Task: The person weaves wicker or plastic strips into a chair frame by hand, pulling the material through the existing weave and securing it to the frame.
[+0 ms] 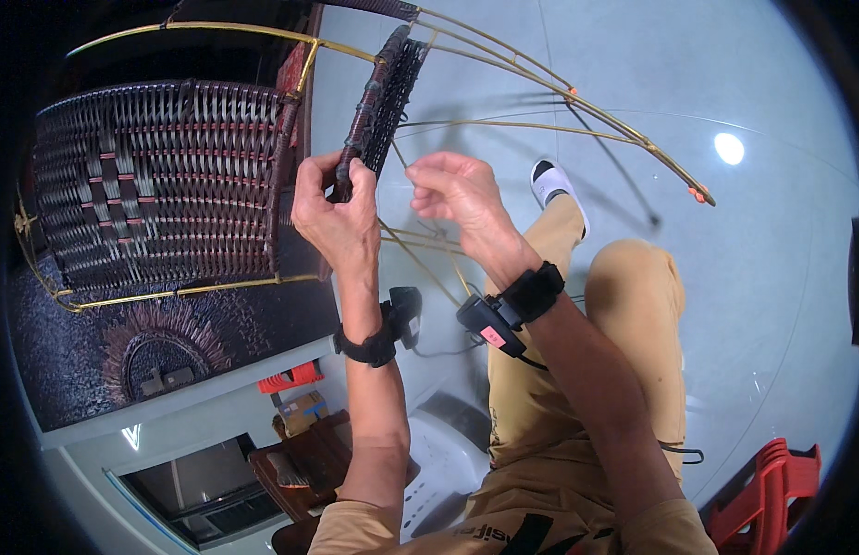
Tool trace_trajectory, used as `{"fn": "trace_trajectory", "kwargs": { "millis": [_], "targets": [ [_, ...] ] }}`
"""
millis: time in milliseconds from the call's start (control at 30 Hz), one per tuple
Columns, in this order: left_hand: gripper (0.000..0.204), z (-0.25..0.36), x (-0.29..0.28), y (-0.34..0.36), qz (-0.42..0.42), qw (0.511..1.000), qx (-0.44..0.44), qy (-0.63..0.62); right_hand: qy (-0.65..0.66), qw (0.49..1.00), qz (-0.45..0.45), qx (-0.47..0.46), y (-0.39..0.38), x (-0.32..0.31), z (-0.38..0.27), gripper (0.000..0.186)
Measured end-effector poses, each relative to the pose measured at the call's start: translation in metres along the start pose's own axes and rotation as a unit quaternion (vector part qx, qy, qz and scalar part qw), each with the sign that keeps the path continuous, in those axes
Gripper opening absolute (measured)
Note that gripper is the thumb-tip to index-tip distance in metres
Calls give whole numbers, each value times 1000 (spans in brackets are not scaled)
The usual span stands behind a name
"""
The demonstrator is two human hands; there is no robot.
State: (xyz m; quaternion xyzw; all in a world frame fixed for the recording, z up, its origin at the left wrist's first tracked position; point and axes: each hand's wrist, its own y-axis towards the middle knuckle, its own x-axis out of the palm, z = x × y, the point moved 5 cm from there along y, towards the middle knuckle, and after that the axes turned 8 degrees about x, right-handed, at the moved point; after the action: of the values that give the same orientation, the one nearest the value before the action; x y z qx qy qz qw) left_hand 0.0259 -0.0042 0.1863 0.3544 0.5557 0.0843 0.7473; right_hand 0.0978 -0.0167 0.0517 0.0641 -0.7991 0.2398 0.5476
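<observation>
My left hand (341, 213) is closed round the lower end of a narrow dark woven wicker strip (381, 97), thumb on one side and fingers on the other. This strip belongs to a piece of furniture with a thin gold-coloured metal frame (633, 134). To its left stands a broad woven panel (184, 185) of dark brown and grey strands. Just right of the strip, my right hand (459, 196) is closed in a pinch, thumb against fingertips. Whatever it pinches, if anything, is too small to make out. Each wrist wears a black strap with a small device.
Frame legs with orange tips (696, 195) reach out to the right over the pale floor. My sandalled foot (559, 190) rests near them. Red stacked stools (772, 490) stand at lower right, with a white plastic seat (438, 462) and brown wooden furniture (327, 458) at lower left.
</observation>
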Motion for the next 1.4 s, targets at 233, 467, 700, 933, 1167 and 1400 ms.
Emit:
{"fn": "trace_trajectory", "kwargs": {
  "millis": [233,467,700,933,1167,1400],
  "targets": [
    [14,0,6,-1,-6,1000,-3,-16,-16,1000,24,-2,6,-1,-2,16],
    [23,6,4,-8,-93,992,-11,-83,-4,999,18,-26,19,13,-8,21],
    [19,12,6,-9,-72,996,4,-60,21,999,-10,-47,27,20,-15,14],
    [14,20,11,-10,-24,998,53,7,14,998,-12,-54,27,16,-21,16],
    [18,20,12,-14,18,993,105,58,-20,998,37,-54,19,15,-24,20],
    [17,19,6,-11,17,992,109,64,-29,995,55,-77,0,25,-45,22]
  ]
}}
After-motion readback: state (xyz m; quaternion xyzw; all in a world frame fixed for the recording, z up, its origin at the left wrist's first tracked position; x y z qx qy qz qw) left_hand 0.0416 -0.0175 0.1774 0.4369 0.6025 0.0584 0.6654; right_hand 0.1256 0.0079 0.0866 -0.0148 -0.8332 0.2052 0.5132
